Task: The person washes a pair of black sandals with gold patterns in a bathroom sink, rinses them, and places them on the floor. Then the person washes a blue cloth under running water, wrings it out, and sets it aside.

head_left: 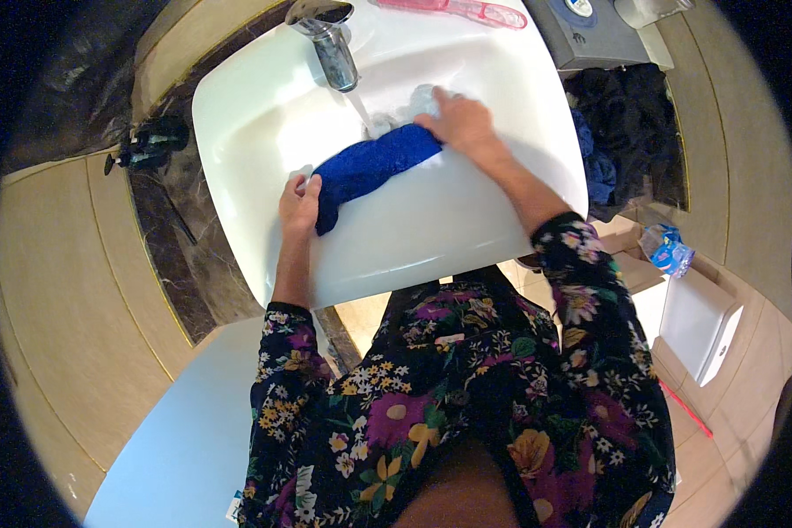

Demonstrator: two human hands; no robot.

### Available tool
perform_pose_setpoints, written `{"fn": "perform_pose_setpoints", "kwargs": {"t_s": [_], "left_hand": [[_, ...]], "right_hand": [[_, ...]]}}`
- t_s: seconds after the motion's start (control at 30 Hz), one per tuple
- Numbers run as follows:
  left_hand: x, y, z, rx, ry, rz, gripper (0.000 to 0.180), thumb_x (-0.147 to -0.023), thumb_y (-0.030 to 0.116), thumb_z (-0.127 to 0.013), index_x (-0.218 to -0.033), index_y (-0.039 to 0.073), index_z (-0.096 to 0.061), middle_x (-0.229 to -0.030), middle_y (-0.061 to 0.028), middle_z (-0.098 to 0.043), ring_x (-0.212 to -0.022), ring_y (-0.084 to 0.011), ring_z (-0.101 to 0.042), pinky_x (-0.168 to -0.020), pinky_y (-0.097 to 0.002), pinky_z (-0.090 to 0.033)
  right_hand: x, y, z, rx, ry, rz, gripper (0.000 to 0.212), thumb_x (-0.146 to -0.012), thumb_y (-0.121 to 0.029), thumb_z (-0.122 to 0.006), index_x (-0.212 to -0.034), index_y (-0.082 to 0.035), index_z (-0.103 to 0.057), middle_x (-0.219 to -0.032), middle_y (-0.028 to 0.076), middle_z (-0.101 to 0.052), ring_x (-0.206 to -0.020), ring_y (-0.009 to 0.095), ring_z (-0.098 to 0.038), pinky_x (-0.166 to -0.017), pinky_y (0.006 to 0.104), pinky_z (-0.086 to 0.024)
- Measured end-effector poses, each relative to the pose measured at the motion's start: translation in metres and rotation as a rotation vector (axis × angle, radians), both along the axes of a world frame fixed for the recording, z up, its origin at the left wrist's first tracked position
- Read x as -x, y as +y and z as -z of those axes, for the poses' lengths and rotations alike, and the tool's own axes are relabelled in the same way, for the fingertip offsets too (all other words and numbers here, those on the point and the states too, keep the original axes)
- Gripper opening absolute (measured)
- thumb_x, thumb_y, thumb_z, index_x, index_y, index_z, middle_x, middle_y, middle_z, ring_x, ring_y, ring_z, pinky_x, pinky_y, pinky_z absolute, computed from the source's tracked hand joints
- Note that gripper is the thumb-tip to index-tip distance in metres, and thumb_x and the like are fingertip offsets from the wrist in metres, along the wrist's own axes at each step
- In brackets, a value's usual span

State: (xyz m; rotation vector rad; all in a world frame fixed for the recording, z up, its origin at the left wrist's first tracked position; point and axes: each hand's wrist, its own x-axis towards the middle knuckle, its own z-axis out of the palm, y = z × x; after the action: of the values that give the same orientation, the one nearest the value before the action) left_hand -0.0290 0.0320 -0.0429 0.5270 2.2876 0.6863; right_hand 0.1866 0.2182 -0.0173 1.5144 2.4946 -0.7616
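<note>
A wet-looking dark blue cloth [370, 165] is stretched in a bunched strip across the white sink [502, 233]. Its left end is pinched in my left hand [299, 207], where a short piece hangs down. At the other end, my right hand [463, 125] has its thumb against the cloth and a finger pointing toward the back of the basin. Water runs from the chrome tap [334, 57] just behind the cloth's middle. Whether the cloth touches the basin floor is hard to tell.
A pink-handled brush or scraper [458, 9] lies on the sink's back rim. Dark fabric [629, 132] hangs to the right, beside a grey box [590, 35]. On the lower right are a plastic bottle [667, 250] and a white tray [695, 321]. A black object [154, 143] stands at left.
</note>
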Motion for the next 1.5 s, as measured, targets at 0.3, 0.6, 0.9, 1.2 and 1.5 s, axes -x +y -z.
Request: {"fn": "perform_pose_setpoints", "kwargs": {"t_s": [0.3,0.6,0.9,1.2,1.5], "left_hand": [[-0.007,0.030,0.002,-0.345,-1.034,-0.418,0.044,-0.086,0.045,-0.039,-0.102,0.006,-0.053,-0.094,-0.0079,-0.056,-0.080,-0.0193,-0.055,-0.067,-0.0318,-0.047],[-0.056,0.045,0.037,-0.472,-0.842,-0.311,0.029,-0.084,0.034,-0.048,-0.091,0.006,-0.054,-0.069,-0.0028,-0.055,-0.062,-0.0149,-0.054,-0.055,-0.0277,-0.044],[-0.043,0.049,0.015,-0.283,-0.689,-0.167,0.032,-0.083,0.027,-0.052,-0.105,0.004,-0.051,-0.088,-0.0051,-0.057,-0.075,-0.0126,-0.053,-0.062,-0.0263,-0.042],[-0.066,0.062,-0.043,-0.332,-1.259,-0.244,0.051,-0.086,0.049,-0.028,-0.112,0.010,-0.047,-0.107,-0.0084,-0.054,-0.100,-0.0228,-0.051,-0.084,-0.0353,-0.043],[-0.137,0.064,-0.114,-0.467,-0.642,0.328,0.037,-0.088,0.028,-0.038,-0.120,0.008,-0.039,-0.115,-0.0093,-0.046,-0.103,-0.0211,-0.048,-0.086,-0.0360,-0.042]], "right_hand": [[0.085,-0.097,-0.008,0.171,0.977,-0.161,0.020,-0.059,-0.015,-0.063,-0.070,-0.006,-0.050,-0.074,0.011,-0.053,-0.071,0.028,-0.054,-0.062,0.0354,-0.044],[0.070,-0.041,0.010,-0.370,0.196,-0.353,0.014,-0.070,-0.022,-0.056,-0.066,-0.009,-0.059,-0.074,0.010,-0.060,-0.066,0.024,-0.059,-0.054,0.0361,-0.049],[0.013,-0.009,0.019,-0.237,0.108,-0.219,0.039,-0.071,-0.043,-0.057,-0.091,-0.010,-0.060,-0.092,0.010,-0.058,-0.086,0.025,-0.056,-0.071,0.0398,-0.044],[0.016,-0.078,-0.035,-0.174,0.768,-0.282,0.022,-0.059,-0.023,-0.064,-0.074,-0.007,-0.058,-0.096,0.011,-0.052,-0.094,0.027,-0.050,-0.077,0.0427,-0.041],[-0.013,-0.080,-0.056,-0.274,0.710,0.078,0.066,-0.059,-0.036,-0.066,-0.117,-0.012,-0.044,-0.125,0.019,-0.036,-0.116,0.037,-0.035,-0.090,0.0524,-0.031]]}}
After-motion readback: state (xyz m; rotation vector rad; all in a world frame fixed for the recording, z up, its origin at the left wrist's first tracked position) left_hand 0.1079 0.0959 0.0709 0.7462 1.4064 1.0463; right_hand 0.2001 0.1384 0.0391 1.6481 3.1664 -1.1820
